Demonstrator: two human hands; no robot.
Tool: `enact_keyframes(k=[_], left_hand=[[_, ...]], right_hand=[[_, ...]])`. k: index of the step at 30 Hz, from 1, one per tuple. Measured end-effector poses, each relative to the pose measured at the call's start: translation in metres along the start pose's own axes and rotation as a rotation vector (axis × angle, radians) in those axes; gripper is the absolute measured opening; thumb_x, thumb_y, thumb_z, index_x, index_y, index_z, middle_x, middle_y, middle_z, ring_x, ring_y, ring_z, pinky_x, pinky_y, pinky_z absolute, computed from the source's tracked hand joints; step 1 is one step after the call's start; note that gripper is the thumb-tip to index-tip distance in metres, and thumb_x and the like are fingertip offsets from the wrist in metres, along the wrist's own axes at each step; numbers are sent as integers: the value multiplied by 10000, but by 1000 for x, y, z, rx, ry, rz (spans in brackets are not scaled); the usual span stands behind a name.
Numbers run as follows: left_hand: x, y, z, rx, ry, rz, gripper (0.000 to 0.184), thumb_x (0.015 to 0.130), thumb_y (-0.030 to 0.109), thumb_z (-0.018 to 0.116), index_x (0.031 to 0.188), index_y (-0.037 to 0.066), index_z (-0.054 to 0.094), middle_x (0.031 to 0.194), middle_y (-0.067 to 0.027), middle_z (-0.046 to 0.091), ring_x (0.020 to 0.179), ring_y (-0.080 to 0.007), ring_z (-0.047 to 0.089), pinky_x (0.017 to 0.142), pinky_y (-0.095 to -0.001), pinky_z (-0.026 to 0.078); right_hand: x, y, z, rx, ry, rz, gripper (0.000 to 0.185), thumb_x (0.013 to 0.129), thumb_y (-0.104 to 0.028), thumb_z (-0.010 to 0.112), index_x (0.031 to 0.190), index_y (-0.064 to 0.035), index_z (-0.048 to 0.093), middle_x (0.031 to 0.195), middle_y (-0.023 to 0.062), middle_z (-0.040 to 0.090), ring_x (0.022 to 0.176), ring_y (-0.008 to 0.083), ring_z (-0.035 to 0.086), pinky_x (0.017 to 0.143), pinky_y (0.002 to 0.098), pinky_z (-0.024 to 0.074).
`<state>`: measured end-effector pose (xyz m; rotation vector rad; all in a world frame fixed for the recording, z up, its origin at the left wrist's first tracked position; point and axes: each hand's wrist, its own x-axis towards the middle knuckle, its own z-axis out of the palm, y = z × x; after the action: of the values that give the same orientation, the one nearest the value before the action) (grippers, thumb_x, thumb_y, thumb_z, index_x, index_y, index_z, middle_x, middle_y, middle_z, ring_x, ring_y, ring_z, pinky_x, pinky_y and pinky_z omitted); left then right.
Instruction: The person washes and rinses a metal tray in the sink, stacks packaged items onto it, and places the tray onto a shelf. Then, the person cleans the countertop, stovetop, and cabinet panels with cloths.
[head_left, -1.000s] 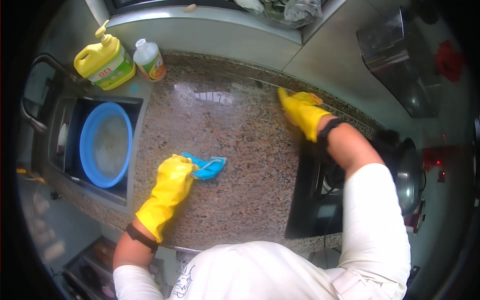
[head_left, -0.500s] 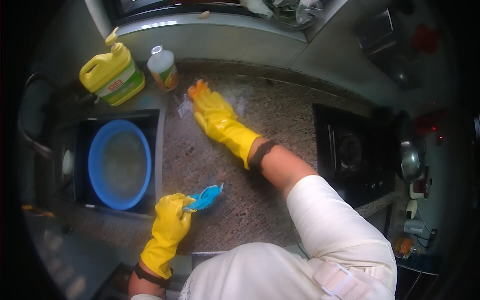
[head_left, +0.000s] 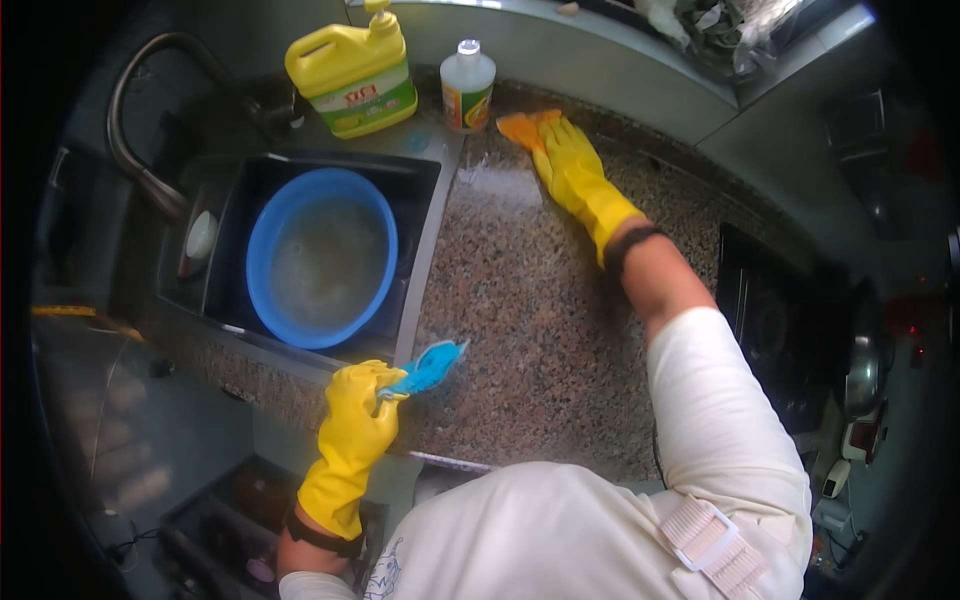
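Note:
In a yellow rubber glove, my right hand point(head_left: 574, 172) presses an orange cloth point(head_left: 528, 130) onto the speckled stone countertop point(head_left: 520, 300), close to the back ledge. A white bottle point(head_left: 467, 85) with an orange and green label stands just left of that cloth. My left hand point(head_left: 358, 408), gloved in yellow too, is closed around a bright blue cloth point(head_left: 430, 367). It hovers by the counter's front edge, and the blue cloth sticks out to the right of the fingers. Whether the blue cloth touches the stone, I cannot tell.
Left of the counter a blue basin point(head_left: 258, 290) of cloudy water sits in the dark sink point(head_left: 425, 215), under a curved faucet point(head_left: 120, 130). A yellow pump jug point(head_left: 350, 80) stands behind it. To the right is a black stove point(head_left: 745, 290) with a metal pan point(head_left: 862, 370).
My view has turned, so the scene sits differently. My right hand has slid the orange cloth to the back of the counter, right of the bottle. My left hand keeps the blue cloth.

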<state>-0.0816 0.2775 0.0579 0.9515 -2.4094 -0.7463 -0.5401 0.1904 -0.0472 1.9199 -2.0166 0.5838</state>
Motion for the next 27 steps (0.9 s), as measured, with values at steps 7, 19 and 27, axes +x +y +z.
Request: enact_keyframes(k=[7,19,27], left_hand=[[-10,-29,-17,21,-6,-48,192,800,-14,667,984,36,645,1024,-145,644,980,-351,612,881,-421,475],[28,-45,-65,53,31,-75,168,876,8,624,1044,9,623,1063,-156,623,1007,-329,614,907,-380,473],[3,-23,-42,213,78,-110,165,903,53,621,1063,16,630,1058,-147,621,977,-327,617,885,-384,478]], right_hand=[[-17,-134,-38,41,-97,-264,493,964,-355,466,1431,-199,493,1407,184,510,1360,405,406,1080,601,320],[-118,-230,-55,644,179,-168,254,797,-148,652,1050,-154,673,1078,121,645,977,356,589,846,448,493],[-150,111,-91,-323,-233,278,479,993,-403,422,1423,-213,518,1505,161,436,1341,447,407,1146,519,263]])
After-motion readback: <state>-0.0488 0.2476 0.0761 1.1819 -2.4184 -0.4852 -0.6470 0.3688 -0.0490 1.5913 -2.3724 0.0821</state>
